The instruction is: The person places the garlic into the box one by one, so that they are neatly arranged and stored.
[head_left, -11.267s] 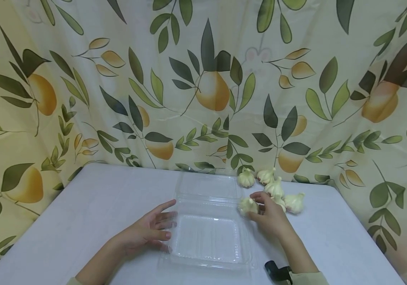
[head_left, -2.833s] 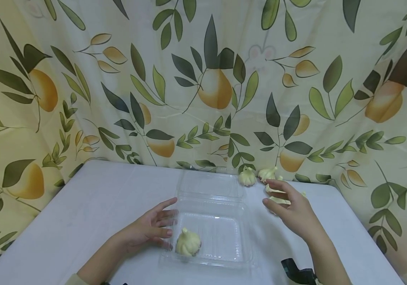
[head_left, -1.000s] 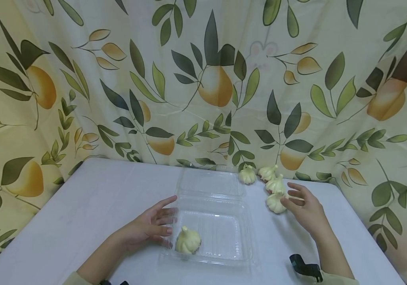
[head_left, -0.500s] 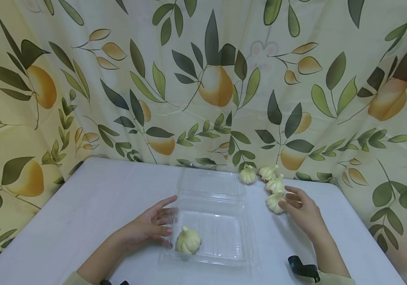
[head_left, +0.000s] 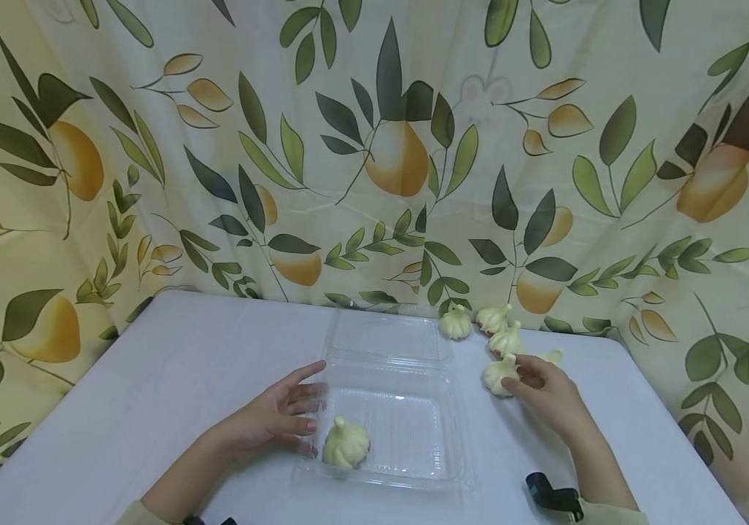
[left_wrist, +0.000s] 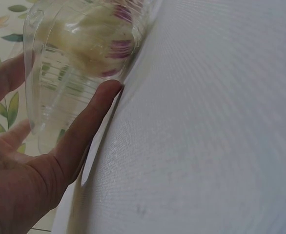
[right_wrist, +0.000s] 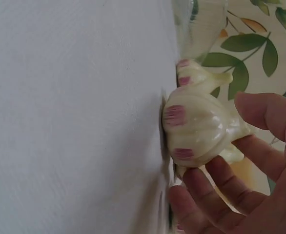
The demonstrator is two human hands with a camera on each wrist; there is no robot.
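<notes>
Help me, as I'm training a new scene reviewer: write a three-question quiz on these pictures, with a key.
1. Which hand touches a garlic bulb outside the clear container?
2. True or false: the container's lid is closed.
3. How many bulbs are inside the container?
A) None
B) One
C) Three

Key:
1. The right hand.
2. False; the lid lies open.
3. B; the inner bulb sits on the side nearest the left hand.
</notes>
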